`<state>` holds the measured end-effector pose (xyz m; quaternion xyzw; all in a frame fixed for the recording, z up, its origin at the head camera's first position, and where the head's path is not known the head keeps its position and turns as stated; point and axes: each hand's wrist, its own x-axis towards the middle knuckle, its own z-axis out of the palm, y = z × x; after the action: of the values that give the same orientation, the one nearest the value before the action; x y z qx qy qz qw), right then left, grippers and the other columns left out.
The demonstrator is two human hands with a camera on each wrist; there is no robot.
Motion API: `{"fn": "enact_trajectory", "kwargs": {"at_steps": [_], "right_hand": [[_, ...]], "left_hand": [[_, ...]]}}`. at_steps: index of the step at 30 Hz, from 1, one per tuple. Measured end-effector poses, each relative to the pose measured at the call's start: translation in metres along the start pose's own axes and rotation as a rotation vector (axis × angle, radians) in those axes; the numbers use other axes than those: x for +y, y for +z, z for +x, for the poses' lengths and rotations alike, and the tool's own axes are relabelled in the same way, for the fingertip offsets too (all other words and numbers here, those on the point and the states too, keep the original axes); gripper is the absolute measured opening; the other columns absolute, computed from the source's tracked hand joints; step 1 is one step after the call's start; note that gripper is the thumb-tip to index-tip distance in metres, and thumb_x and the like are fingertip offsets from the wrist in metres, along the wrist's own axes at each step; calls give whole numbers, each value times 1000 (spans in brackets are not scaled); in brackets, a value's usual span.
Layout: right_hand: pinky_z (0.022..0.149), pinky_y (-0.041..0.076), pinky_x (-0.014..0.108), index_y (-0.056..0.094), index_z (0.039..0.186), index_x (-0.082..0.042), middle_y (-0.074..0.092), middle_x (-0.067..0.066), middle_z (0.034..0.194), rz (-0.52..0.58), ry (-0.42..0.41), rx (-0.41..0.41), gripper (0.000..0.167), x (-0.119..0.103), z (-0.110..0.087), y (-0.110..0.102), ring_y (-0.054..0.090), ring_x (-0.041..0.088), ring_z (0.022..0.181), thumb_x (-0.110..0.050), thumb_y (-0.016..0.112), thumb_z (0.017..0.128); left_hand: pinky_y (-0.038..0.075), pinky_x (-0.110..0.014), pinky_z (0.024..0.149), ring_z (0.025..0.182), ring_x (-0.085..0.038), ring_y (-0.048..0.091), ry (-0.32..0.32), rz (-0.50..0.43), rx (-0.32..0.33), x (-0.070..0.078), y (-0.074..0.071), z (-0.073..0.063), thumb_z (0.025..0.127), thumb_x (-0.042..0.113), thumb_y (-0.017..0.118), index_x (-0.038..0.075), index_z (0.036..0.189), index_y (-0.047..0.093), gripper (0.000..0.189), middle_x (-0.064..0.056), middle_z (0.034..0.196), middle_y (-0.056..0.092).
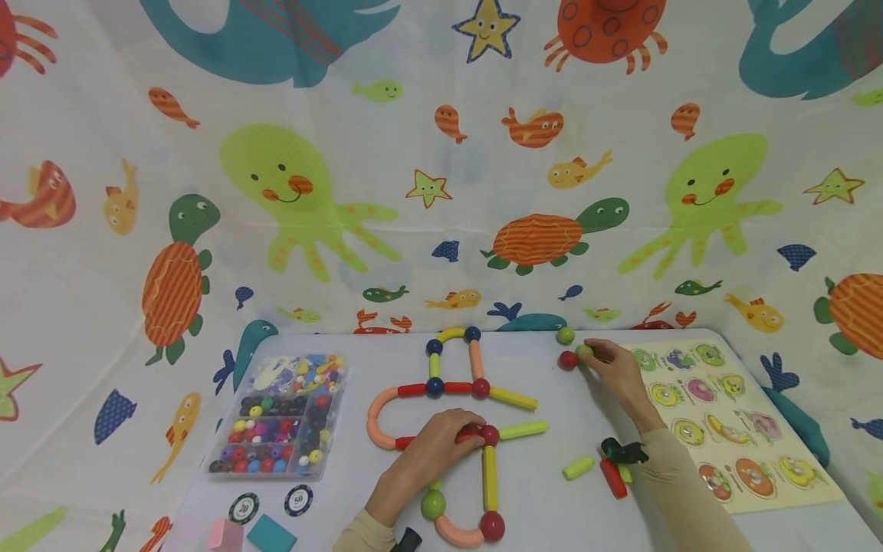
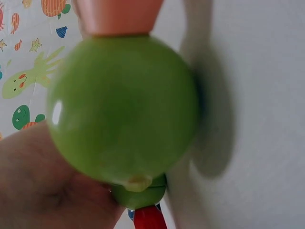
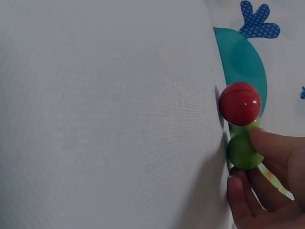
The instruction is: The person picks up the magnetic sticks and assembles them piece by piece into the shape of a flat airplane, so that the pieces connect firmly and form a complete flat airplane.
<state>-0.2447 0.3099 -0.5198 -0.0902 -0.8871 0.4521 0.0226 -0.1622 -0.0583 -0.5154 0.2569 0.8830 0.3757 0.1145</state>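
Observation:
Several coloured rods and balls join into a figure on the table. My left hand (image 1: 438,448) lies over its middle, fingers curled round a red rod (image 1: 471,437) beside a red ball (image 1: 489,435). The left wrist view shows a green ball (image 2: 124,109) of the figure close up, a peach curved piece (image 2: 121,16) above it, and part of the left hand (image 2: 43,181). At the back right, my right hand (image 1: 616,372) pinches a green ball (image 3: 244,151) between thumb and fingers. A red ball (image 3: 240,103) sits beside it, and another green ball (image 1: 566,335) is just behind.
Loose rods, among them a light green rod (image 1: 578,468) and a red rod (image 1: 613,478), lie near the right forearm. A puzzle board (image 1: 752,483) is at the right. A compartment box of beads (image 1: 265,477), two chips (image 1: 299,500) and a teal block (image 1: 272,534) are at the left.

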Motion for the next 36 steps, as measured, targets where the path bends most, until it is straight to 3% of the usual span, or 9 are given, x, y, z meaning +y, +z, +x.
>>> {"fn": "enact_trajectory", "kwargs": {"at_steps": [10,14,17,20,23,31,36], "right_hand": [[114,40,54,52,146,-8,54,20,147,-8,0,32,58,-2,-14,-13,48,39,138,-44,60,101],[112,43,51,56,143,-8,59,19,142,-5,-65,55,55,-9,-25,-16,54,37,133,-43,62,100],[107,49,34,58,140,-8,62,16,138,-9,-116,52,52,-15,-36,-15,58,34,129,-41,63,100],[95,47,11,60,138,-9,64,14,136,-10,-138,29,51,-21,-47,-12,60,32,126,-42,65,99],[90,42,2,61,138,-12,65,12,135,-16,-149,-10,50,-23,-58,-6,61,30,125,-42,66,98],[94,49,12,64,134,-11,67,5,131,26,-211,-133,44,-26,-76,13,65,25,119,-32,72,95],[99,55,31,65,132,-12,70,4,126,-11,-181,-176,42,-25,-84,19,66,24,115,-30,73,94]], "left_hand": [[54,-27,96,105,-4,58,5,2,0,2,-1,1,95,31,71,24,126,69,31,11,118,69],[54,-27,96,105,-4,59,14,11,8,4,-2,1,95,31,71,23,126,69,32,11,116,69],[55,-25,94,102,-3,59,22,2,8,6,-3,3,96,31,71,20,127,69,33,12,114,69],[54,-22,90,98,-1,58,30,-8,-6,11,-2,9,96,33,70,18,128,68,35,12,109,68],[54,-20,88,95,-2,57,49,1,-21,20,-1,18,97,32,70,16,128,69,35,10,108,68],[53,-21,85,95,-7,57,60,200,-51,43,11,37,92,32,76,16,126,70,38,6,109,70],[53,-29,95,105,-13,60,53,327,-34,53,17,41,91,31,77,15,123,72,36,3,113,71]]}}
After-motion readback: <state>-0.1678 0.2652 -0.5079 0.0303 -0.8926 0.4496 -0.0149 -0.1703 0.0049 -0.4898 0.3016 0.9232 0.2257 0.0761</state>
